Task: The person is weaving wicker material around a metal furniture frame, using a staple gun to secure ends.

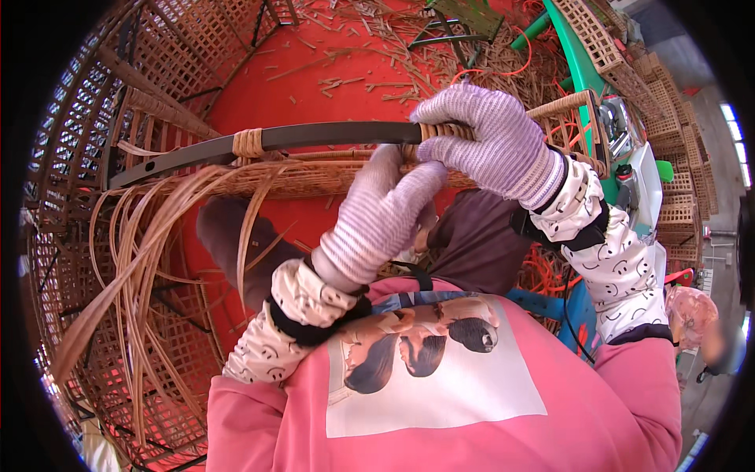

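Observation:
A dark curved metal bar (338, 136) spans a woven rattan frame in front of me. One rattan binding (248, 143) wraps its left part; another wrapped stretch (442, 132) lies beneath my right fingers. My right hand (491, 141), in a lilac striped knit glove, curls over the bar at that stretch. My left hand (385, 208), gloved alike, is closed just below the bar, close to the right thumb; whatever it pinches is hidden. Long loose rattan strips (157, 228) hang from the frame's left side. Woven lattice (307, 182) runs below the bar.
Large rattan lattice panels (177, 47) surround me on the left. Rattan offcuts (370, 67) litter the red floor covering (271, 82). A green stool (472, 20) stands ahead. Tools (621, 126) lie at right beside stacked woven pieces (668, 118). A blue seat (554, 311) shows near my right side.

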Action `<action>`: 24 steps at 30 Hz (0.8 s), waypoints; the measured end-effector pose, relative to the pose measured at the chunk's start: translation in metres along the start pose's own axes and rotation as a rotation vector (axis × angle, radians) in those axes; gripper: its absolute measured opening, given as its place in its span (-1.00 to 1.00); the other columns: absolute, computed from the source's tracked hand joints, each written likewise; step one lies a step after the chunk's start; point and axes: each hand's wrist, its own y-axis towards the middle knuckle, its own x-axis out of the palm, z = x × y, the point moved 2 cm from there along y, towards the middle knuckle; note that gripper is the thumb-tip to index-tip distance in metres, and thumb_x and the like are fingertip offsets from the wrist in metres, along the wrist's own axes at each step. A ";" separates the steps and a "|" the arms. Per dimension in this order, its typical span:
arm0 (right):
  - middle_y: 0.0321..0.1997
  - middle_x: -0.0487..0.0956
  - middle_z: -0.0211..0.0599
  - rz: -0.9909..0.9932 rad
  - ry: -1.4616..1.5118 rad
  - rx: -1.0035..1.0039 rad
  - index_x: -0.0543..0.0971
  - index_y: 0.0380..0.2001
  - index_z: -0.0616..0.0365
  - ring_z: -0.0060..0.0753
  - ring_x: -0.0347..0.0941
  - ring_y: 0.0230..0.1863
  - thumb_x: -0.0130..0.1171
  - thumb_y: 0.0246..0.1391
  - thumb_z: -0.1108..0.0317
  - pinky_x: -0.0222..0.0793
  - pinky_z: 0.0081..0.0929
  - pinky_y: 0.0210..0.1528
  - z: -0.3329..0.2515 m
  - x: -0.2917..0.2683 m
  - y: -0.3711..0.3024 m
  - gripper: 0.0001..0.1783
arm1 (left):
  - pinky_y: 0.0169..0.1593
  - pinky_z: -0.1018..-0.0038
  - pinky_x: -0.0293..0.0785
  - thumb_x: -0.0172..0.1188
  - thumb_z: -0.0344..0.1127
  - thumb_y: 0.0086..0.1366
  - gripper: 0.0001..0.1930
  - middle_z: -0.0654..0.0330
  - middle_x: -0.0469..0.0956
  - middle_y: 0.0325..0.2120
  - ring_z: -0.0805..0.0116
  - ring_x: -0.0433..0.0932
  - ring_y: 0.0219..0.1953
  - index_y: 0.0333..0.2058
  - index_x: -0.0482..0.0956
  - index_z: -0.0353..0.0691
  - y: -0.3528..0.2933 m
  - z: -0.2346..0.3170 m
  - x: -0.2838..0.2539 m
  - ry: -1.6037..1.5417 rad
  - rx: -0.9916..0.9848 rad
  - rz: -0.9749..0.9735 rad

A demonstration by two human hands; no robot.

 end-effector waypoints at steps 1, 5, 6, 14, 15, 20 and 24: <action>-0.37 0.55 -0.20 -0.006 -0.002 -0.005 0.55 -0.27 0.16 -0.23 0.54 -0.33 0.36 -0.20 0.34 0.43 -0.41 -0.27 0.001 0.001 -0.001 -0.65 | -0.58 0.64 0.27 0.05 -0.20 0.28 -0.75 0.31 0.43 -0.61 0.62 0.37 -0.64 -0.23 0.43 -0.29 -0.008 0.003 -0.001 -0.119 -0.047 -0.046; -0.39 0.52 -0.22 0.061 -0.232 -0.128 0.49 -0.26 0.09 -0.10 0.51 -0.36 0.35 -0.22 0.23 0.42 -0.32 -0.32 -0.003 0.005 -0.008 -0.60 | -0.66 0.68 0.20 -0.02 -0.22 0.33 -0.74 0.36 0.41 -0.68 0.65 0.33 -0.71 -0.44 0.48 -0.28 -0.028 0.017 0.001 0.013 -0.073 0.016; -0.39 0.52 -0.24 0.071 -0.298 -0.130 0.49 -0.27 0.08 -0.11 0.51 -0.37 0.33 -0.21 0.20 0.42 -0.32 -0.33 -0.004 0.008 -0.011 -0.60 | -0.69 0.67 0.19 -0.02 -0.21 0.33 -0.73 0.34 0.41 -0.70 0.64 0.32 -0.74 -0.43 0.49 -0.28 -0.030 0.027 -0.001 0.056 -0.071 -0.007; -0.59 0.47 -0.29 0.206 -0.292 -0.041 0.52 -0.46 0.03 -0.16 0.48 -0.57 0.33 -0.19 0.01 0.36 -0.34 -0.54 -0.014 0.014 -0.009 -0.64 | -0.49 0.67 0.30 0.16 -0.47 0.05 -0.75 0.19 0.50 -0.45 0.58 0.39 -0.57 -0.23 0.48 -0.30 -0.047 0.108 -0.015 0.628 0.617 0.019; -0.59 0.47 -0.29 0.209 -0.293 -0.034 0.53 -0.45 0.03 -0.16 0.48 -0.57 0.33 -0.20 0.01 0.37 -0.33 -0.53 -0.014 0.013 -0.008 -0.64 | -0.32 0.64 0.42 0.24 -0.55 -0.07 -0.64 0.15 0.51 -0.35 0.54 0.48 -0.41 -0.21 0.47 -0.30 -0.042 0.110 -0.018 0.926 0.750 0.042; -0.54 0.50 -0.27 0.198 -0.336 0.000 0.54 -0.38 0.03 -0.15 0.49 -0.53 0.35 -0.25 0.01 0.38 -0.32 -0.49 -0.013 0.015 -0.006 -0.59 | -0.32 0.50 0.45 0.31 -0.35 0.01 -0.75 0.15 0.55 -0.47 0.35 0.53 -0.46 -0.29 0.56 -0.25 0.010 0.075 -0.024 1.035 0.575 -0.114; -0.44 0.53 -0.29 0.227 -0.298 0.003 0.54 -0.36 0.04 -0.18 0.50 -0.42 0.37 -0.27 0.08 0.41 -0.34 -0.41 -0.011 0.012 -0.014 -0.60 | -0.35 0.53 0.43 0.27 -0.34 0.08 -0.84 0.22 0.54 -0.60 0.50 0.49 -0.51 -0.43 0.60 -0.33 0.033 0.073 -0.025 0.731 0.363 -0.218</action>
